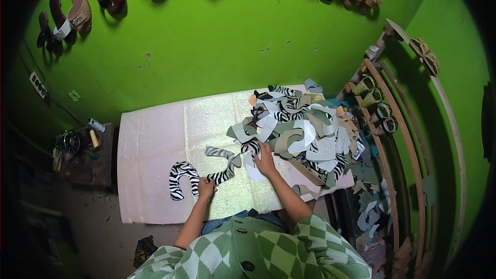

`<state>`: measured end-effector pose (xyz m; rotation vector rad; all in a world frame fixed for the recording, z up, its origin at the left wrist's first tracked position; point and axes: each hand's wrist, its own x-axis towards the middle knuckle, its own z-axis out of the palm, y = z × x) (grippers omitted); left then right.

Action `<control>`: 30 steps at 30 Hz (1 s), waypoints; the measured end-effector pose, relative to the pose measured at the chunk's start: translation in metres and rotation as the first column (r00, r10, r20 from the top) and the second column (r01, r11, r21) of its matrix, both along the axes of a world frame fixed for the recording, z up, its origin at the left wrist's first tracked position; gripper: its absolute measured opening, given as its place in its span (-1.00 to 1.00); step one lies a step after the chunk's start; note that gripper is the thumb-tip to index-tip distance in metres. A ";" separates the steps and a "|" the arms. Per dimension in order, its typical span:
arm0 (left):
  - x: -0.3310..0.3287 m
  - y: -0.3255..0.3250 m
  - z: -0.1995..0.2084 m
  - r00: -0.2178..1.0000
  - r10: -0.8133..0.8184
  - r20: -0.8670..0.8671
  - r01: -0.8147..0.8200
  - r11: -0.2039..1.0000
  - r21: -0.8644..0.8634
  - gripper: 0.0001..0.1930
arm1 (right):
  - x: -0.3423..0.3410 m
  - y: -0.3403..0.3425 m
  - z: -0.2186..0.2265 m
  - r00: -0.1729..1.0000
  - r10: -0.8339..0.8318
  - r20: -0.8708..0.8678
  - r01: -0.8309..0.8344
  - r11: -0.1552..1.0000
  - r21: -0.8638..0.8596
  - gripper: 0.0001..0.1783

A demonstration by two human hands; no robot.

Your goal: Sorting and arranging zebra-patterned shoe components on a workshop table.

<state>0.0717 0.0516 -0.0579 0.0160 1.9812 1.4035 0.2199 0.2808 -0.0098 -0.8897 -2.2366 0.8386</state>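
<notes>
green walls (217,46), pale worktable (155,144), zebra-print pieces (182,178), scrap heap (305,129), hanging sandals (77,10)

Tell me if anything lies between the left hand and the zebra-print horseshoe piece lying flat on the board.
Nothing visible does. The left hand rests on a second zebra-print curved piece; the horseshoe piece lies just to its left on the pale board, with only bare board between them.

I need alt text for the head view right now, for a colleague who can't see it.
A person's left hand presses a zebra-print cut piece on a pale work board, while the right hand reaches into a pile of cut pieces. Another zebra-print piece lies left; sandals hang on the green wall.
</notes>
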 end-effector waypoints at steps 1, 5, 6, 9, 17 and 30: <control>0.000 -0.002 0.006 0.994 0.006 0.112 -0.011 0.999 0.050 -0.75 | 0.004 -0.002 -0.002 1.000 0.012 0.006 -0.012 1.000 -0.001 -0.37; 0.007 0.002 0.040 0.841 -0.340 0.421 0.340 0.937 0.077 -0.77 | 0.022 -0.011 -0.021 0.990 -0.069 0.126 0.071 0.997 -0.011 -0.67; 0.012 0.004 0.046 0.777 -0.442 0.449 0.446 0.889 0.103 -0.75 | 0.024 -0.014 -0.025 0.978 -0.043 0.202 0.055 0.997 -0.053 -0.67; 0.014 0.009 0.056 0.504 -0.703 0.502 0.712 0.667 0.220 -0.63 | 0.019 -0.029 -0.018 0.963 -0.032 0.267 0.048 0.997 -0.054 -0.65; -0.003 0.032 0.069 0.581 -0.727 -0.366 0.567 0.684 -0.459 -0.79 | 0.004 -0.041 0.005 0.923 0.195 0.331 -0.196 0.980 -0.031 -0.43; 0.013 0.022 0.034 0.589 -0.683 -0.432 0.408 0.713 -0.571 -0.57 | -0.021 -0.024 0.013 0.685 0.493 0.537 -0.641 0.757 0.122 -0.43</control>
